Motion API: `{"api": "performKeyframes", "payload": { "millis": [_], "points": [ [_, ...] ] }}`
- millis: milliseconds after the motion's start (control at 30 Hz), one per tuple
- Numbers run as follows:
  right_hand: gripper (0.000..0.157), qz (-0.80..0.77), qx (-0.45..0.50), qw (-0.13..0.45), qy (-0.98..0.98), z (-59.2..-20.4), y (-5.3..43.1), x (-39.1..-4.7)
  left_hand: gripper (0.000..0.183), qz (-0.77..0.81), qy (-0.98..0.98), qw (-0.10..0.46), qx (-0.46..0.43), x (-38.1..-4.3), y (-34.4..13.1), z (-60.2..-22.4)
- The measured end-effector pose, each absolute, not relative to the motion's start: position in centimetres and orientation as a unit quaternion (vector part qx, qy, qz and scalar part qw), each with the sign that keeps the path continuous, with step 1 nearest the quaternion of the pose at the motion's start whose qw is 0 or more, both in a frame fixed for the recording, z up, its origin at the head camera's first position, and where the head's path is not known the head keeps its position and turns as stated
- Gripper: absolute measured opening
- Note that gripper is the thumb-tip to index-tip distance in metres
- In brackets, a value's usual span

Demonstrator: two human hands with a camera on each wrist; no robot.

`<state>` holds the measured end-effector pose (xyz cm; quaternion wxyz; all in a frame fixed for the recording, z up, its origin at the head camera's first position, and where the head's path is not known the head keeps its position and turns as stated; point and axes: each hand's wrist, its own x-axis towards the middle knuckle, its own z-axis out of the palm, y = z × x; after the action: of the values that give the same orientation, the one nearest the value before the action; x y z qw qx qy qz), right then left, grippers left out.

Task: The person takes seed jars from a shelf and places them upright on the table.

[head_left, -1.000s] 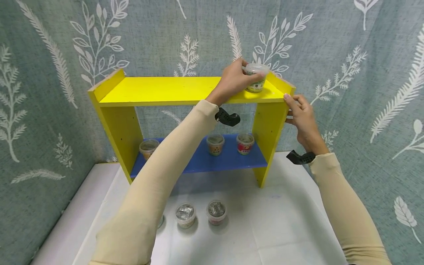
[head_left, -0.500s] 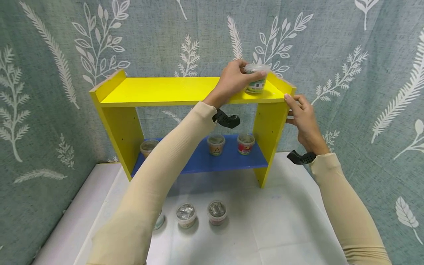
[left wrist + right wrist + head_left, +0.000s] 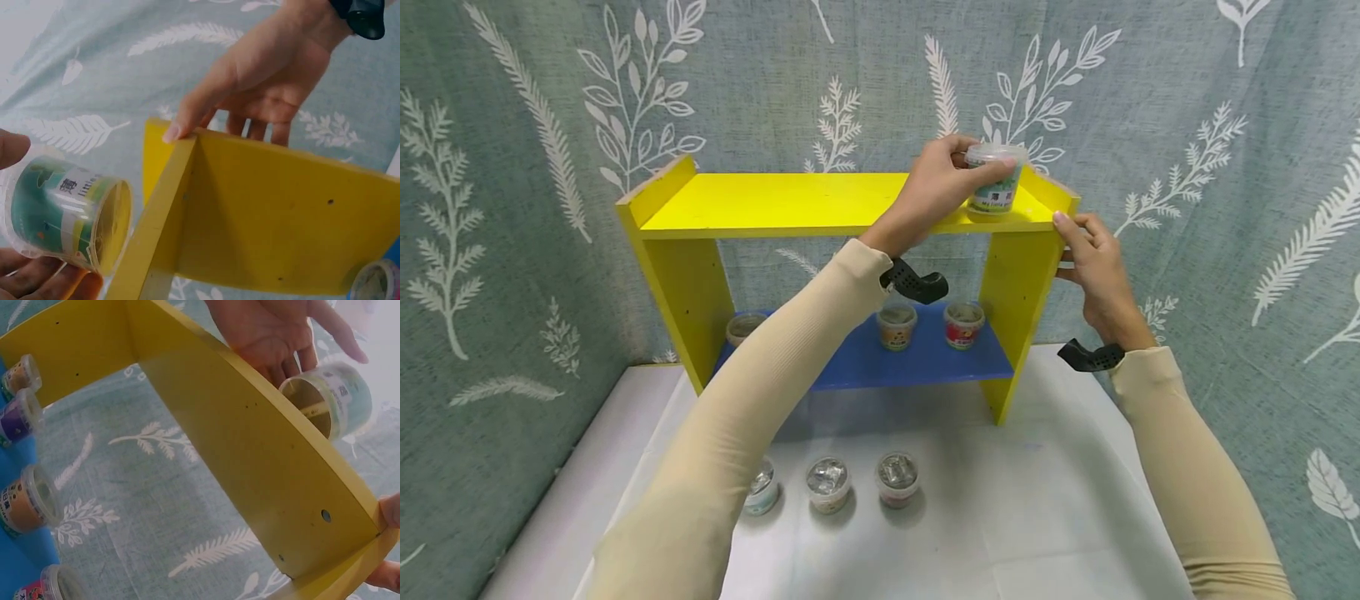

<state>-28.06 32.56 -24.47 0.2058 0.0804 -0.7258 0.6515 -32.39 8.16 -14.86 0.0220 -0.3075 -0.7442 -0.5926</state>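
Left hand [image 3: 936, 183] grasps the cup [image 3: 992, 193], thumb across its front and fingers behind, likely for a secure carry; the cup is at the top right of the shelf [image 3: 1018, 292], by the front edge, its base visible in both wrist views and so apparently lifted clear; right hand [image 3: 1097, 262] pinches the shelf's corner, presumably to steady it; compared with the earlier frame, the cup is nearer the edge and its print reads more plainly, while the right hand's hold is unchanged.
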Motion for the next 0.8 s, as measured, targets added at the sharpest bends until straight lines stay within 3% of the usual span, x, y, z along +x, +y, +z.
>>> {"api": "performKeyframes", "payload": {
  "millis": [233,800],
  "points": [
    [0.041,0.648,0.082,0.212,-0.727,-24.5,32.5,-28.1,0.069,-0.618,-0.716,0.034,-0.323,-31.5,7.6,-15.1],
    [0.047,0.649,0.079,0.219,-0.724,-24.5,32.1,-28.1,0.061,-0.605,-0.715,0.099,-0.336,-29.6,6.4,-16.3]
  ]
}}
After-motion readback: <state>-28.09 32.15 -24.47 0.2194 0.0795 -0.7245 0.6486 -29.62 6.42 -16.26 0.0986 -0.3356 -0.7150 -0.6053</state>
